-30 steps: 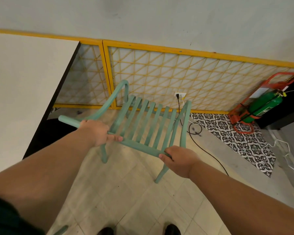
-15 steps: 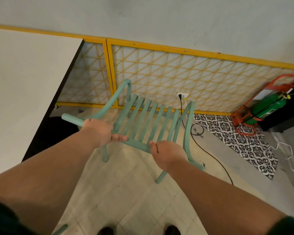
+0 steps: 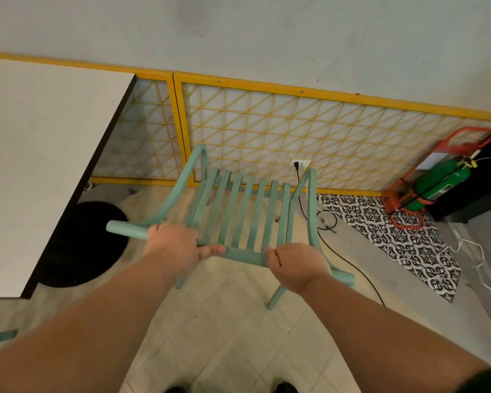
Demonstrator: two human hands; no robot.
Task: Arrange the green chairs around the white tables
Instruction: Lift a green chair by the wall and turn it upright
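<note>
Green chair (image 3: 247, 214) — both hands (image 3: 173, 245) on its back rail

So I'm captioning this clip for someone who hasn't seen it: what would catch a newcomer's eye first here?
First, the green chair in the middle, gripped at its near rail by the left hand and the right hand. Next, the white table filling the left side, beside the chair. Then the yellow lattice panel along the wall behind, with a green cylinder in a red stand at far right.
</note>
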